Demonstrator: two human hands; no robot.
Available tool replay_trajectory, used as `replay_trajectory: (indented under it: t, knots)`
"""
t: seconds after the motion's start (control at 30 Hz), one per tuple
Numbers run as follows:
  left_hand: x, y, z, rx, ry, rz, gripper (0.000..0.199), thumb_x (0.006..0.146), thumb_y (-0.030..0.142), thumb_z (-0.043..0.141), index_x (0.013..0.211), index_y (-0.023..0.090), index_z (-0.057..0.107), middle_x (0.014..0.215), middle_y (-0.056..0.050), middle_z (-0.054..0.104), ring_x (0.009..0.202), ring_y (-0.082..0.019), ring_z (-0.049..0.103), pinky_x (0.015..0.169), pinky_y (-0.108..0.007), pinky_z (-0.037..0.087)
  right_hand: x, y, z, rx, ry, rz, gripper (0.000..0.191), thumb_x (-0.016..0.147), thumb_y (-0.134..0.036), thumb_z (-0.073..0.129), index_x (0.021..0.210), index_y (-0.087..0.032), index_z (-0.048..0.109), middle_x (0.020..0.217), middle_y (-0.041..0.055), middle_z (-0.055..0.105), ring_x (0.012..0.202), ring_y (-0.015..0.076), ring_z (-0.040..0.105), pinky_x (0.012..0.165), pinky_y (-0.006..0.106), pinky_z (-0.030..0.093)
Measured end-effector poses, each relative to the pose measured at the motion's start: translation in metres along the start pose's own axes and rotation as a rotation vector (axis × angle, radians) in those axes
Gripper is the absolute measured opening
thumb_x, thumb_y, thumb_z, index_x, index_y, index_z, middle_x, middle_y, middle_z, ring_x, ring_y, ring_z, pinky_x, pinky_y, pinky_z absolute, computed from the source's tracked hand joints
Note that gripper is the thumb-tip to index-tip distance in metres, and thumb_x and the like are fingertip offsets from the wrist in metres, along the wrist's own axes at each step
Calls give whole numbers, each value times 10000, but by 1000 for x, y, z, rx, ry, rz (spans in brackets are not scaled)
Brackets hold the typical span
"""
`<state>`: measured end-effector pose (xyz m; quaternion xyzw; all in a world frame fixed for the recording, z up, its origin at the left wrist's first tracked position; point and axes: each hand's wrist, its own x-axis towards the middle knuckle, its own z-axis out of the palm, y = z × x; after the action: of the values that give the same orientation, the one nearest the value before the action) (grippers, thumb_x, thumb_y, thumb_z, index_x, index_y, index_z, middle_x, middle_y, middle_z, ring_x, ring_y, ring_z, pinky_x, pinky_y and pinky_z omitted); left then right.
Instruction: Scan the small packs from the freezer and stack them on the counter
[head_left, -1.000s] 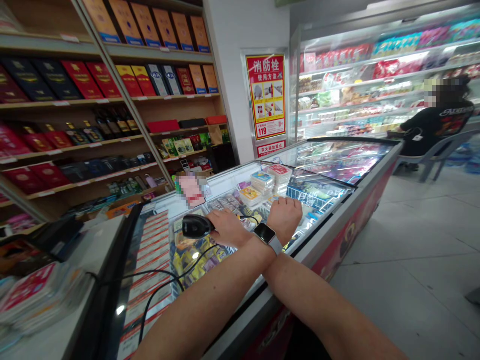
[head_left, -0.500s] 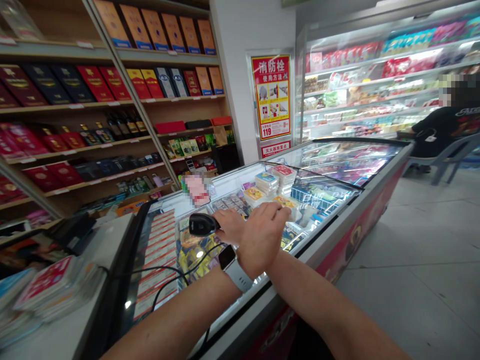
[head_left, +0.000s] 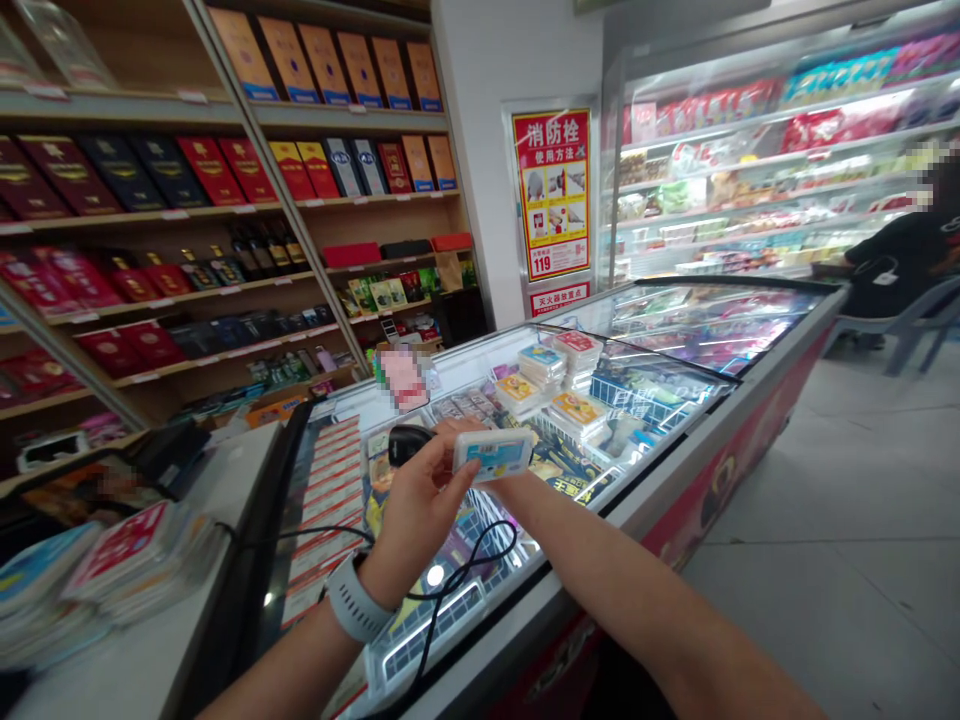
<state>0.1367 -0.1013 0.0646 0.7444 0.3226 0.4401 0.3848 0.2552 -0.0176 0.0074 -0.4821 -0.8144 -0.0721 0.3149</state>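
hands together | left hand (head_left: 420, 510) grips white-blue packet (head_left: 491, 455) | right hand (head_left: 457, 428) seemingly on barcode scanner (head_left: 409, 445)

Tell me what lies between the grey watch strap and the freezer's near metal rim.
In the head view, a looped black cable lies there, over the freezer's glass lid, between the grey watch strap and the near metal rim.

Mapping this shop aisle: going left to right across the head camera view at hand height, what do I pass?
White counter → left hand → white-and-blue pack → chest freezer's red side panel → grey tile floor
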Motion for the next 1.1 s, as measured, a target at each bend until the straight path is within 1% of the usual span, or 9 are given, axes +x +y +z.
replay_trajectory:
  t: [0.1,0.17,0.3,0.43,0.63,0.77,0.87,1.0,1.1]
  knots:
    - [-5,-8,-4,-181,17,-115,350,780,382,700,1034,162,601,982,-72,709,899,-201,682,789,-313,562,2,1,0,16,-27,-42,248,907,-373,583,1031,-160,610,994,55,654,940,196,607,880,369,489]
    - [-8,-12,-7,-215,38,-185,400,760,413,717,1040,157,588,979,-74,709,877,-197,685,739,-296,569,2,1,-1,20,-35,-52,204,893,-355,591,984,-174,613,981,68,667,940,215,604,879,355,460]
    - [-14,-18,-15,-251,62,-257,458,743,456,724,1051,151,578,999,-82,707,866,-202,688,695,-295,578,5,2,0,7,-73,-66,239,880,-372,605,1026,-183,613,1019,86,674,962,240,602,864,357,432]
    - [-20,-26,-21,-310,65,-309,488,724,452,744,1068,147,581,1021,-93,709,873,-213,690,682,-294,573,9,4,1,-15,-82,-46,263,918,-364,549,1082,-166,602,1045,96,666,983,229,599,887,362,422]
    - [-29,-37,-25,-435,26,-396,531,676,288,806,1138,138,591,1034,-98,715,897,-199,684,728,-261,535,10,4,-6,-4,-112,-24,294,885,-274,591,1148,-144,565,1088,99,649,1031,217,592,889,341,418]
    - [-27,-31,-34,-551,14,-436,437,663,241,807,1054,124,647,992,-93,724,915,-200,678,808,-276,519,8,4,-8,19,-57,12,281,881,-235,562,1150,-157,562,1105,94,646,1035,219,582,901,340,406]
    - [-24,-27,-43,-584,44,-414,350,688,253,784,996,121,680,961,-92,729,913,-203,677,812,-278,515,5,2,-8,46,-12,22,277,843,-201,565,1118,-164,568,1058,83,647,998,222,579,876,338,406]
    - [-22,-29,-55,-579,97,-404,337,707,259,756,1010,129,684,912,-82,730,843,-194,680,756,-275,519,2,0,-8,46,59,38,294,787,-152,560,1081,-174,567,998,67,638,943,223,569,833,339,403]
    - [-21,-32,-63,-501,138,-426,363,694,289,754,1012,130,678,865,-71,724,745,-182,668,671,-264,510,2,1,-7,45,75,31,295,778,-156,559,1073,-168,566,1000,72,631,942,227,559,825,341,403]
